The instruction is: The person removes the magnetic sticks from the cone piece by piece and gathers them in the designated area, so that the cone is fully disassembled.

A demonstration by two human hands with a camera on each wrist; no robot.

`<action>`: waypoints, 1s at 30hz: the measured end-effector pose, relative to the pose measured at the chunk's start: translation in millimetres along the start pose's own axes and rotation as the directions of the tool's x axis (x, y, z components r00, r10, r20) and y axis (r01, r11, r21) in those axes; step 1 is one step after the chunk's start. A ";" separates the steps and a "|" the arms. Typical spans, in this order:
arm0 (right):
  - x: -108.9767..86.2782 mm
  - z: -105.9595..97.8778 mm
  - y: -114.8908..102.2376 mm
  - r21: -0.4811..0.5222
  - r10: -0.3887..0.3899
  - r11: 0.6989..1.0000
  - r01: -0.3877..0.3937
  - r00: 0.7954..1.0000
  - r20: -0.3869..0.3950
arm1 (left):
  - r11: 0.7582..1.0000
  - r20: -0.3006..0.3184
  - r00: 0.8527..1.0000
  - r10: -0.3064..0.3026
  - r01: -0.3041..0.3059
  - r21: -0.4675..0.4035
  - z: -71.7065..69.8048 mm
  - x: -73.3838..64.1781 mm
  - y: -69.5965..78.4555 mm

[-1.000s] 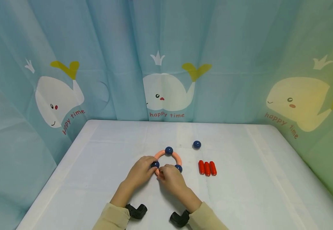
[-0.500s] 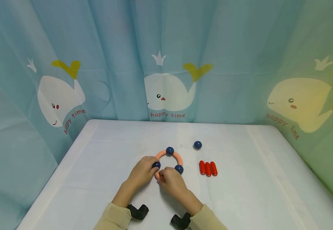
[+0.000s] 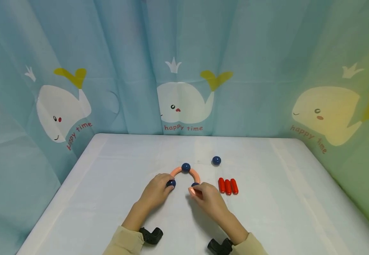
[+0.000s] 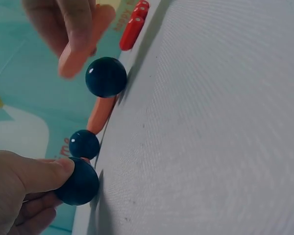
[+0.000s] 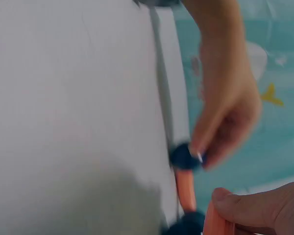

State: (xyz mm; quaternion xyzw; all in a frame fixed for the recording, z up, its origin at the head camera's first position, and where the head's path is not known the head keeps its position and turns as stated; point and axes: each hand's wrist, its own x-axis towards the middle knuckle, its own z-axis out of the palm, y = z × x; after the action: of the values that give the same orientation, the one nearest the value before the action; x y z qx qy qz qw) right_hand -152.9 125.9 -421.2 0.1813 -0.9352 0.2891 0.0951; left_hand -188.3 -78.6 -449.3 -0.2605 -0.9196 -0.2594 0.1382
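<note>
On the table lies an arc of two curved orange sticks (image 3: 195,175) joined by a dark blue ball (image 3: 185,167) at its top. My left hand (image 3: 155,191) pinches the blue ball (image 4: 77,183) at the arc's left end between thumb and fingers. Another blue ball (image 4: 106,77) sits at the right end, partly behind my right hand (image 3: 210,202) in the head view. That hand grips a separate curved orange stick (image 5: 215,220) between thumb and fingers. In the left wrist view this stick is raised off the table, close beside the right-end ball.
A loose blue ball (image 3: 216,160) sits behind and right of the arc. Three red rods (image 3: 228,187) lie side by side to the right of my right hand. Black wrist devices (image 3: 151,235) show at both sleeves. A whale-print curtain (image 3: 251,63) hangs behind the white table (image 3: 283,198).
My right hand has moved right, taking the front-left orange stick away from the left-end ball. My left hand keeps its hold on that ball.
</note>
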 end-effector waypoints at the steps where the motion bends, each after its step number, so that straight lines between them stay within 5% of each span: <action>1: -0.5 -4.4 3.9 0.000 0.020 1.000 -0.020 1.000 -0.015 | 1.000 -0.001 1.000 0.001 -0.001 0.004 0.0 -0.1 -0.3; 8: -1.0 -34.8 33.9 0.048 0.163 0.986 -0.159 0.983 -0.080 | 1.000 0.024 0.999 -0.027 0.027 0.007 -0.8 -0.3 0.7; 17: -1.6 -71.2 73.4 0.096 0.367 0.929 -0.358 0.924 -0.110 | 1.000 0.030 0.999 -0.027 0.026 0.010 -0.2 0.3 0.3; 23: -5.8 -77.4 96.2 0.111 0.452 0.891 -0.440 0.880 -0.147 | 1.000 0.025 1.000 -0.019 0.019 -0.003 -0.7 0.9 -0.5; 30: -8.2 -71.4 111.2 0.115 0.559 0.827 -0.551 0.827 -0.057 | 1.000 0.030 0.999 -0.027 0.027 0.006 -2.2 0.4 1.2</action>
State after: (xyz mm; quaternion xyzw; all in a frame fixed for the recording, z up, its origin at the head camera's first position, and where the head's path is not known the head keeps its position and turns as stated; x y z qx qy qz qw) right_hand -184.0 254.7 -421.6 -0.1069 -0.9277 0.3555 0.0395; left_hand -187.8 -78.7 -446.8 -0.2516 -0.9257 -0.2550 0.1217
